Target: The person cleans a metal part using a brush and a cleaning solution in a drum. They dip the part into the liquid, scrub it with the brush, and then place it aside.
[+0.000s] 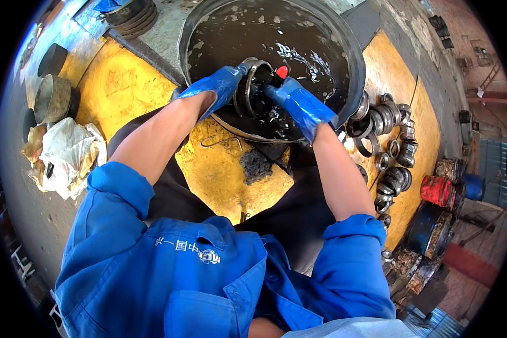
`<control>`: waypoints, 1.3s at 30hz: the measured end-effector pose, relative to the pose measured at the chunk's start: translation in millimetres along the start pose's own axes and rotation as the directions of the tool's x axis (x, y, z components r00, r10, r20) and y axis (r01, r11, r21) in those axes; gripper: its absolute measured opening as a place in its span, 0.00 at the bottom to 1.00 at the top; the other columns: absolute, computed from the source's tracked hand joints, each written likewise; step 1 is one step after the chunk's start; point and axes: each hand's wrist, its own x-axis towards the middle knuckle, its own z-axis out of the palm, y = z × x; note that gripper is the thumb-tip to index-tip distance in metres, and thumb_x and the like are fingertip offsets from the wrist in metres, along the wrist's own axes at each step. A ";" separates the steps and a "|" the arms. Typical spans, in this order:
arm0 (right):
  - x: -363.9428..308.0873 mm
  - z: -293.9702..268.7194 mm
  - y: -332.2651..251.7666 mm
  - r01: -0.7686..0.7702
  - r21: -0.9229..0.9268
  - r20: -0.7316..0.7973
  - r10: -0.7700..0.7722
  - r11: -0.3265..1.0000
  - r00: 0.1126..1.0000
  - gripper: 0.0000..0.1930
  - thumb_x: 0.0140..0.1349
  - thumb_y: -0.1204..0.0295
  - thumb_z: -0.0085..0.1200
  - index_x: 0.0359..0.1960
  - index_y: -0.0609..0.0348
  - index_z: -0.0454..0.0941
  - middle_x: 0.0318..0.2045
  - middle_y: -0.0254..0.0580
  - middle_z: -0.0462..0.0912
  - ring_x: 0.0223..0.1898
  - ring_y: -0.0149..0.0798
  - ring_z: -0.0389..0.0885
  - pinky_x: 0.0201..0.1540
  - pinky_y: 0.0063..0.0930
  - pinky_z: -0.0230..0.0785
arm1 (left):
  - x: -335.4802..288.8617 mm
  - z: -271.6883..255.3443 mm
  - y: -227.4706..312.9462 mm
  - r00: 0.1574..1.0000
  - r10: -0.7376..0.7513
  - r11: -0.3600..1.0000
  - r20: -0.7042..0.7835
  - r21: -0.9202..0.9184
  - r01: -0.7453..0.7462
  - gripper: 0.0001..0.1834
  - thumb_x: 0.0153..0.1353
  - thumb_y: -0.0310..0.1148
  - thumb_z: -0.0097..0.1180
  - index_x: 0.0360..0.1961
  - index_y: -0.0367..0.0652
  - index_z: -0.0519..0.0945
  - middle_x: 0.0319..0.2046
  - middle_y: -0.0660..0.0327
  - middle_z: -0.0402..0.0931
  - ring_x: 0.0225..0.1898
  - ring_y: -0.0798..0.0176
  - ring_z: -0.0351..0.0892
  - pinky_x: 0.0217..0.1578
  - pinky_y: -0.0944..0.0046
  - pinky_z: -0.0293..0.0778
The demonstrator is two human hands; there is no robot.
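My left hand (221, 83), in a blue glove, grips a wide metal ring (247, 94) by its left side. The ring is tilted over the near part of a round tub (356, 65) of dark liquid. My right hand (299, 101), gloved in blue too, is closed at the ring's right side. A small object with a red end (281, 72) sticks out by its fingertips; the rest is hidden, so its kind is unclear. Dark liquid wets the ring's inside.
Several shiny metal rings (384, 118) lie on the yellow sheet (408, 84) right of the tub. A dark scrubbing pad or wad (256, 167) and a bent wire (219, 141) lie between my legs. Plastic bags (67, 152) sit at left, drums (428, 228) at right.
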 end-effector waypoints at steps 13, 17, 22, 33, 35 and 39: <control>17.5 30.5 25.3 0.264 -0.690 -0.085 -0.438 0.673 0.895 0.13 0.61 0.64 0.58 0.48 0.43 0.83 0.43 0.44 0.86 0.46 0.50 0.86 0.47 0.45 0.78 | 56.3 -8.3 -50.9 0.998 0.030 0.985 0.055 -0.172 -0.020 0.28 0.77 0.52 0.40 0.59 0.41 0.80 0.47 0.58 0.84 0.46 0.64 0.80 0.51 0.63 0.74; 12.6 20.8 28.2 0.393 -0.821 -0.003 -0.690 0.415 0.724 0.16 0.58 0.69 0.58 0.49 0.44 0.82 0.53 0.41 0.83 0.51 0.49 0.84 0.49 0.46 0.78 | 49.8 -8.0 -43.0 0.997 0.079 0.994 0.023 0.075 -0.081 0.28 0.77 0.52 0.42 0.58 0.40 0.81 0.46 0.59 0.84 0.45 0.65 0.79 0.49 0.63 0.74; 0.3 12.0 5.9 0.464 -0.822 -0.014 -0.826 0.330 0.563 0.16 0.58 0.74 0.56 0.48 0.47 0.82 0.51 0.42 0.83 0.51 0.46 0.84 0.49 0.44 0.79 | 43.7 -14.1 -39.0 0.991 0.130 0.969 0.015 0.211 -0.130 0.27 0.77 0.52 0.43 0.56 0.40 0.81 0.45 0.60 0.84 0.43 0.66 0.78 0.47 0.64 0.74; 20.5 23.4 9.3 0.000 -0.362 -0.235 -0.091 0.932 0.968 0.20 0.65 0.52 0.57 0.47 0.52 0.85 0.43 0.54 0.87 0.47 0.57 0.85 0.49 0.44 0.77 | 36.9 -0.5 -27.6 0.990 0.132 0.929 0.040 0.343 -0.138 0.28 0.76 0.54 0.44 0.53 0.40 0.82 0.42 0.61 0.83 0.39 0.69 0.75 0.46 0.65 0.72; 23.5 17.4 10.0 -0.012 -0.334 -0.165 -0.046 0.942 0.985 0.20 0.65 0.52 0.56 0.48 0.52 0.84 0.44 0.54 0.87 0.48 0.55 0.85 0.50 0.43 0.76 | 39.3 -3.6 -28.7 0.991 0.106 0.959 0.077 0.256 -0.123 0.29 0.76 0.55 0.43 0.55 0.40 0.81 0.44 0.60 0.83 0.43 0.67 0.77 0.49 0.63 0.73; 27.6 8.7 28.1 0.051 -0.017 0.010 -0.051 0.999 0.999 0.19 0.64 0.58 0.61 0.50 0.56 0.84 0.44 0.45 0.88 0.45 0.39 0.86 0.51 0.35 0.75 | 26.2 -0.6 -15.4 0.993 0.032 0.976 0.114 0.211 -0.055 0.32 0.76 0.57 0.42 0.58 0.39 0.80 0.48 0.59 0.83 0.48 0.65 0.78 0.53 0.60 0.72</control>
